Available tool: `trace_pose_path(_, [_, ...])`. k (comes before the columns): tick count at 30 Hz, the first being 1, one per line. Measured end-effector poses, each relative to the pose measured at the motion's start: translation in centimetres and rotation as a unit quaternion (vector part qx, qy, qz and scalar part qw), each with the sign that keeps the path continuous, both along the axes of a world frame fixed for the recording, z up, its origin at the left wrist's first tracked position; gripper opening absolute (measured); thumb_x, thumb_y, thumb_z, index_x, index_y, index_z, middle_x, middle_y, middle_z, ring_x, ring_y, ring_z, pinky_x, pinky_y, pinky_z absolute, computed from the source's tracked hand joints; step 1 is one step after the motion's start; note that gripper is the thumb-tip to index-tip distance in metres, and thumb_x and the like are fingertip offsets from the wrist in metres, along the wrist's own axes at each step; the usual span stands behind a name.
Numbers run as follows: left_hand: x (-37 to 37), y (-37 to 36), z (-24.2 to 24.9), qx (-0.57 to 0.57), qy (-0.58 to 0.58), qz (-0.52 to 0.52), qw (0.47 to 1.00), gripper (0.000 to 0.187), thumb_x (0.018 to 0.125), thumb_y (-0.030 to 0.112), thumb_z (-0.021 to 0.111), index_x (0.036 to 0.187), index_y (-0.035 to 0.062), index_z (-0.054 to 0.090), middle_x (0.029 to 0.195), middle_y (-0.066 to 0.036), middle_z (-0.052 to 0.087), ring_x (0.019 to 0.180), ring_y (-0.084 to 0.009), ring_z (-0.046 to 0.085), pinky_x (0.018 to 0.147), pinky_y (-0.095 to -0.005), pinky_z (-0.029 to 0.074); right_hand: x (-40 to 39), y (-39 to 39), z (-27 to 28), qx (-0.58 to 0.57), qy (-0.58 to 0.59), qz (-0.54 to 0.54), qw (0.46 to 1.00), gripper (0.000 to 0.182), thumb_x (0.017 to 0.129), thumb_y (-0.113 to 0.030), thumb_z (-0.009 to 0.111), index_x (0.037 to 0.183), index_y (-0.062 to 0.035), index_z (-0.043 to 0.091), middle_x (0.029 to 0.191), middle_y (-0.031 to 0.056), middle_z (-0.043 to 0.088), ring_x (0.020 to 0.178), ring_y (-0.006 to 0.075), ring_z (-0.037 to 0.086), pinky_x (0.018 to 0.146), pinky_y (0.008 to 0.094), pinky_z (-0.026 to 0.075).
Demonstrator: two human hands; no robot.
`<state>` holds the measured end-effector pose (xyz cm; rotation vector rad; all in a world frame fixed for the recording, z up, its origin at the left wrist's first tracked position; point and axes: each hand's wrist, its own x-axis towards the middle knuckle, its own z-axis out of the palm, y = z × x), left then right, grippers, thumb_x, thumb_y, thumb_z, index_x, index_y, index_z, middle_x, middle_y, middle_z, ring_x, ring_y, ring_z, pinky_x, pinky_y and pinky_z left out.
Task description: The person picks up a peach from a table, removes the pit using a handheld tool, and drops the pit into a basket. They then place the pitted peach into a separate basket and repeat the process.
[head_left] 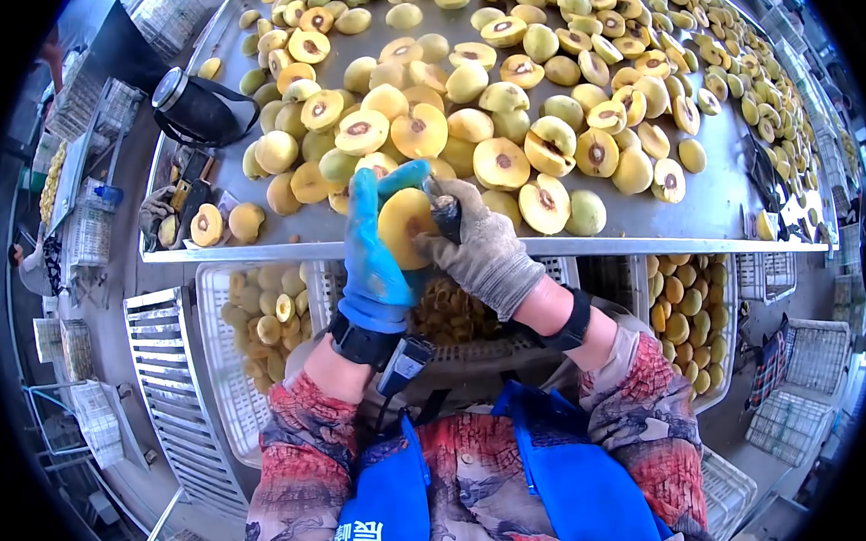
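My left hand (370, 258), in a blue glove, is closed around a halved yellow peach (399, 229), its cut face turned toward my right hand. My right hand (485, 254), in a grey knit glove, grips a small tool with a dark handle (445, 215); its working end is mostly hidden by the fingers and fruit. Both hands are together just over the near edge of the metal table (623, 240). Just beyond them lie many cut peaches, among them a half with a brown pit cavity (544, 204).
Below the table edge, a white crate of peaches (229, 397) stands at left and another crate (718, 383) at right. Between them, a container of brown pieces (449, 313) sits under my hands. A black jug (198, 109) stands at the table's left side.
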<state>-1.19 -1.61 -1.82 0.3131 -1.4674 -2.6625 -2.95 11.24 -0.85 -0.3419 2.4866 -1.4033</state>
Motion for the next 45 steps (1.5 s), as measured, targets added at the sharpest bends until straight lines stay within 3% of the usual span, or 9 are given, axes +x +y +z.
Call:
trace_pose_path(4, [1.4, 0.1, 0.6, 0.176, -0.06, 0.012, 0.982, 0.05, 0.097, 0.044, 0.037, 0.113, 0.0, 0.055, 0.103, -0.01, 0.062, 0.094, -0.0205, 0.059, 0.085, -0.0341, 0.049, 1.0, 0.4, -0.9, 0.004, 0.039, 0.039, 0.998, 0.064, 0.075, -0.028, 0.073, 0.125, -0.0125, 0.037, 0.09, 0.0196, 0.062, 0.085, 0.0404, 0.062, 0.071, 0.0446, 0.05])
trace_pose_path(6, [1.9, -0.1, 0.6, 0.16, -0.054, 0.036, 0.985, 0.047, 0.096, 0.043, 0.04, 0.108, 0.0004, 0.056, 0.098, -0.012, 0.063, 0.088, -0.0232, 0.061, 0.081, -0.0353, 0.05, 2.2, 0.7, -0.9, -0.01, 0.04, 0.019, 0.999, 0.063, 0.074, -0.027, 0.073, 0.123, -0.0114, 0.037, 0.088, 0.0185, 0.062, 0.085, 0.0418, 0.061, 0.07, 0.0451, 0.05])
trace_pose_path(8, [1.6, -0.9, -0.6, 0.22, -0.039, 0.044, 0.974, 0.046, 0.096, 0.043, 0.04, 0.105, 0.0007, 0.056, 0.096, -0.014, 0.063, 0.084, -0.0245, 0.061, 0.079, -0.0365, 0.051, 3.1, 1.1, 0.0, -0.003, 0.088, 0.036, 0.995, 0.049, 0.08, -0.029, 0.066, 0.116, -0.0077, 0.041, 0.085, 0.0222, 0.061, 0.08, 0.0427, 0.06, 0.063, 0.0484, 0.048])
trace_pose_path(11, [1.9, -0.4, 0.6, 0.176, -0.013, 0.038, 0.984, 0.044, 0.097, 0.04, 0.039, 0.1, -0.0002, 0.057, 0.091, -0.014, 0.062, 0.081, -0.0257, 0.061, 0.076, -0.0366, 0.051, 3.9, 1.3, 0.9, 0.063, 0.053, 0.082, 0.993, 0.039, 0.081, -0.029, 0.064, 0.106, -0.0059, 0.045, 0.089, 0.0221, 0.061, 0.08, 0.041, 0.06, 0.066, 0.048, 0.048])
trace_pose_path(19, [2.0, 0.9, 0.5, -0.015, 0.028, 0.024, 0.999, 0.04, 0.097, 0.034, 0.041, 0.1, -0.0028, 0.058, 0.089, -0.014, 0.063, 0.08, -0.0226, 0.062, 0.074, -0.0324, 0.051, 3.7, 1.4, -0.5, 0.096, 0.038, 0.086, 0.991, 0.037, 0.083, -0.027, 0.06, 0.106, -0.0028, 0.044, 0.091, 0.0215, 0.06, 0.082, 0.0389, 0.061, 0.068, 0.0475, 0.049])
trace_pose_path(28, [2.0, 0.8, -0.2, -0.102, 0.017, 0.0, 0.995, 0.041, 0.1, 0.033, 0.032, 0.103, -0.0019, 0.054, 0.091, -0.013, 0.063, 0.083, -0.0237, 0.063, 0.081, -0.0349, 0.05, 4.1, 1.3, -1.1, 0.109, 0.019, 0.088, 0.99, 0.032, 0.084, -0.026, 0.057, 0.104, -0.0033, 0.044, 0.088, 0.0213, 0.06, 0.079, 0.0387, 0.061, 0.066, 0.0482, 0.049])
trace_pose_path(39, [1.8, 1.0, 0.8, -0.046, -0.018, -0.08, 0.996, 0.03, 0.095, 0.027, 0.05, 0.094, -0.0018, 0.06, 0.087, -0.012, 0.065, 0.076, -0.0181, 0.062, 0.07, -0.0288, 0.051, 4.2, 1.6, -1.0, 0.115, -0.094, 0.113, 0.982, 0.04, 0.078, -0.025, 0.064, 0.105, -0.0031, 0.045, 0.085, 0.0238, 0.062, 0.08, 0.0408, 0.061, 0.069, 0.047, 0.05])
trace_pose_path(42, [1.6, 0.8, 0.7, -0.066, -0.003, -0.127, 0.99, 0.027, 0.094, 0.025, 0.052, 0.092, -0.0009, 0.059, 0.087, -0.012, 0.065, 0.077, -0.0183, 0.062, 0.071, -0.0285, 0.05, 4.7, 2.1, -3.0, 0.081, -0.062, 0.117, 0.988, 0.056, 0.075, -0.033, 0.067, 0.115, -0.002, 0.043, 0.077, 0.0228, 0.063, 0.067, 0.0366, 0.064, 0.055, 0.0433, 0.052])
trace_pose_path(45, [1.4, 0.5, 0.1, -0.062, -0.007, -0.156, 0.986, 0.025, 0.093, 0.024, 0.053, 0.09, 0.0, 0.059, 0.087, -0.012, 0.065, 0.078, -0.019, 0.062, 0.072, -0.0291, 0.05, 2.9, 2.9, 2.4, -0.004, -0.365, 0.147, 0.919, 0.05, 0.075, -0.028, 0.067, 0.112, -0.001, 0.046, 0.067, 0.016, 0.061, 0.047, 0.0237, 0.061, 0.037, 0.0331, 0.048])
